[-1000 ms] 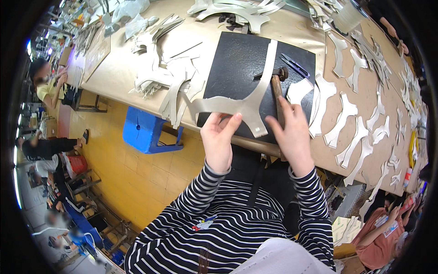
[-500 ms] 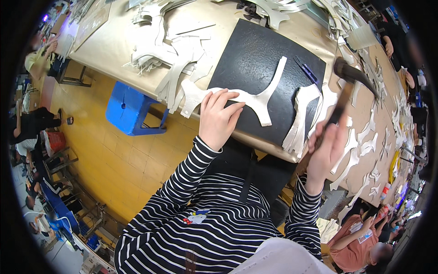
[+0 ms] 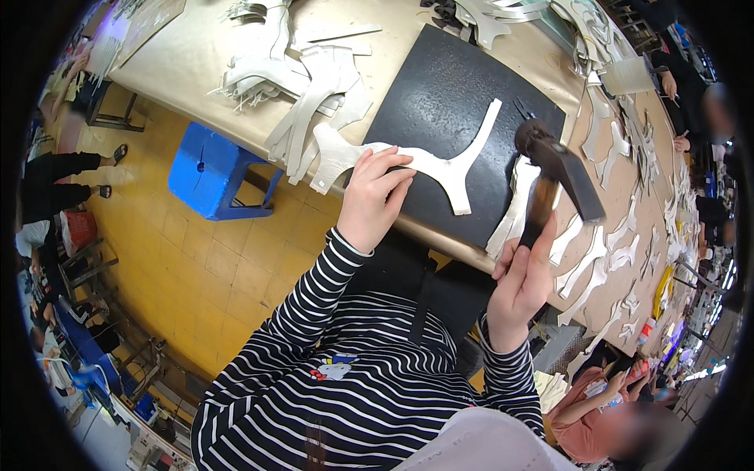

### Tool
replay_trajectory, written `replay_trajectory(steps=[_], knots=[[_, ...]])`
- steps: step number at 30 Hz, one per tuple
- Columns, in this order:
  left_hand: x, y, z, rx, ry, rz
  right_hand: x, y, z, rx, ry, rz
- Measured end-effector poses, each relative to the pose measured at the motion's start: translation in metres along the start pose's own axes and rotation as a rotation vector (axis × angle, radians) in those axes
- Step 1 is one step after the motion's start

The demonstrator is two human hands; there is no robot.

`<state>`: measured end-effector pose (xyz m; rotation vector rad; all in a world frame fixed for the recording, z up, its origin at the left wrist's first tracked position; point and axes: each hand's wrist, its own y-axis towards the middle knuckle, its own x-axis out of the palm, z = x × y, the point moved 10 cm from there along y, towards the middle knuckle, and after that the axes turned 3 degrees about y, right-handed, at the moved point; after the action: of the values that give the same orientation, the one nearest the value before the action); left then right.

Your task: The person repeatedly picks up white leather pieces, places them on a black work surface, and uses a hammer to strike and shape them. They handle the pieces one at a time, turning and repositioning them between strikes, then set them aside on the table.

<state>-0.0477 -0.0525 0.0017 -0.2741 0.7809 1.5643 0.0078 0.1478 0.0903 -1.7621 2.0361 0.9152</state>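
Note:
A white, branched flat piece of leather-like material [image 3: 448, 174] lies across the black mat [image 3: 428, 86], its left end reaching over the table's front edge. My left hand [image 3: 374, 192] holds it near the middle, fingers bent together on top; the thumb is mostly hidden. In my right hand [image 3: 522, 286] is a hammer [image 3: 559, 162], gripped by its dark wooden handle, the head raised over the mat's right side. Beneath the hammer, a stack of similar white pieces [image 3: 512, 206] rests on the mat's right edge. Dark pointed tips of a tool [image 3: 521, 108] show behind the hammer head.
Piles of white cut pieces [image 3: 326, 74] lie left of the mat, and more [image 3: 601, 263] are spread over the brown-covered table to the right. A blue stool [image 3: 206, 169] stands on the yellow floor. Other people work around the tables, one in an orange shirt [image 3: 577, 420].
The hammer and my right hand have moved left and nearer the mat, and the hammer head has turned. My left hand stays on the white piece. The view has shifted slightly.

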Motion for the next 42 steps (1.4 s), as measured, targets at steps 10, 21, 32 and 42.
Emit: replay_trajectory(steps=[10,21,32,42], knots=[[-0.007,0.002,0.0,0.029,-0.043,0.032,0.002,-0.022,0.001,-0.075,0.11,-0.043],[-0.004,0.019,0.001,-0.006,0.257,-0.033,0.042,-0.023,0.045,0.28,0.008,-0.189],[-0.128,0.086,0.035,0.048,0.105,0.235,0.053,0.003,0.014,-0.061,-0.078,-0.077],[-0.073,0.335,0.018,0.279,-0.656,-0.029,-0.007,-0.069,0.036,0.105,0.085,-0.147]])
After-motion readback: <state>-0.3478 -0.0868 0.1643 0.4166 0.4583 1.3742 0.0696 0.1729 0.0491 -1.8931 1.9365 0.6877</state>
